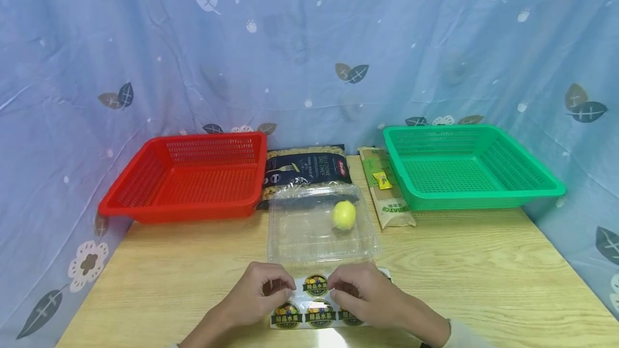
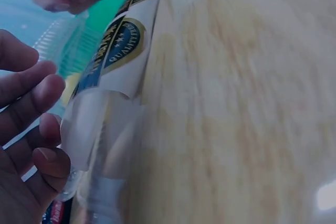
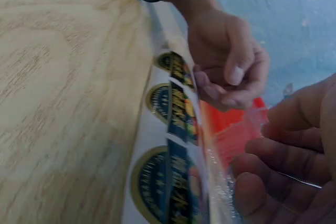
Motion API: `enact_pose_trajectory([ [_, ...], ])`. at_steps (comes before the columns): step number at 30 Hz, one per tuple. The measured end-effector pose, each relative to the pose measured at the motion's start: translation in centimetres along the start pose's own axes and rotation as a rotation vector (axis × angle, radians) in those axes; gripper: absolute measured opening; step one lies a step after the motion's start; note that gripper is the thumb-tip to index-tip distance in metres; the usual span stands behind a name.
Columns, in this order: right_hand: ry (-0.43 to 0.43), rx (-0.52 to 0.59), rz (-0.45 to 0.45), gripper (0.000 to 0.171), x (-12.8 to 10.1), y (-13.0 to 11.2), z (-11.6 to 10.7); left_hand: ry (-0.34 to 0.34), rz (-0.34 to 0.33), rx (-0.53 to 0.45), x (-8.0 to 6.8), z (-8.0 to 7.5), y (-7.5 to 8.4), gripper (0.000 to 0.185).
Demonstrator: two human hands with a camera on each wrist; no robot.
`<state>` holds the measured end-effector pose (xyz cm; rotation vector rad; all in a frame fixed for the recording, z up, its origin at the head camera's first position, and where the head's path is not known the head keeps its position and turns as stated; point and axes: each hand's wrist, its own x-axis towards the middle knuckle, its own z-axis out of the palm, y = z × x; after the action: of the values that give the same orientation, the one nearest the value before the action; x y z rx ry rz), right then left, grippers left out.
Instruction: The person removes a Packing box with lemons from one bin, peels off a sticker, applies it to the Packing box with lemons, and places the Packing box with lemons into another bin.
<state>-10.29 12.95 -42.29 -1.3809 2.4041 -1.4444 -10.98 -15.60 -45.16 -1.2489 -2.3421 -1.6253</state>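
A sheet of round fruit-label stickers lies on the table, black and gold with a printed band. My left hand is over its left part, with thumb and index fingertips close together. Over the right part, my right hand has its fingers bent, their tips beside the upper middle sticker. In the wrist views, the fingers of the left hand and of the right hand curl loosely with nothing visible between them. Just beyond the sheet stands a clear plastic box with a round yellow fruit in it.
A red basket stands at the back left and a green basket at the back right. Between them lie a dark blue pasta bag and a long food packet bearing a small yellow sachet. A blue curtain hangs behind.
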Motion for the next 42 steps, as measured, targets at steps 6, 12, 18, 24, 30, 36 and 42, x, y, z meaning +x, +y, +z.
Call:
enact_pose_trajectory([
  [6, -0.149, -0.07, 0.121, 0.01, 0.7, 0.7, 1.3, -0.005, -0.028, 0.023, -0.2, 0.1, -0.2, 0.018],
  [12, -0.229, -0.16, 0.229, 0.021, 1.1, 1.1, 2.0, -0.051, -0.086, 0.071, -0.3, 0.2, -0.4, 0.013],
  [18, -0.196, -0.216, 0.242, 0.03, 1.2, 1.6, 2.5, -0.132, -0.22, 0.218, 0.2, 0.5, -0.8, 0.011],
  [24, -0.141, -0.253, 0.252, 0.031, 1.2, 1.9, 2.9, -0.197, -0.257, 0.315, 0.5, 0.3, -0.9, 0.016],
  [30, -0.121, -0.252, 0.273, 0.016, 1.5, 1.9, 3.1, -0.224, -0.276, 0.329, 0.6, -0.1, -0.7, 0.015],
  [36, -0.12, -0.229, 0.299, 0.03, 1.4, 2.0, 3.1, -0.243, -0.291, 0.343, 0.5, -0.2, -0.6, 0.016],
  [42, -0.11, -0.221, 0.32, 0.03, 1.4, 1.9, 3.0, -0.262, -0.292, 0.345, 0.5, -0.2, -0.5, 0.017],
])
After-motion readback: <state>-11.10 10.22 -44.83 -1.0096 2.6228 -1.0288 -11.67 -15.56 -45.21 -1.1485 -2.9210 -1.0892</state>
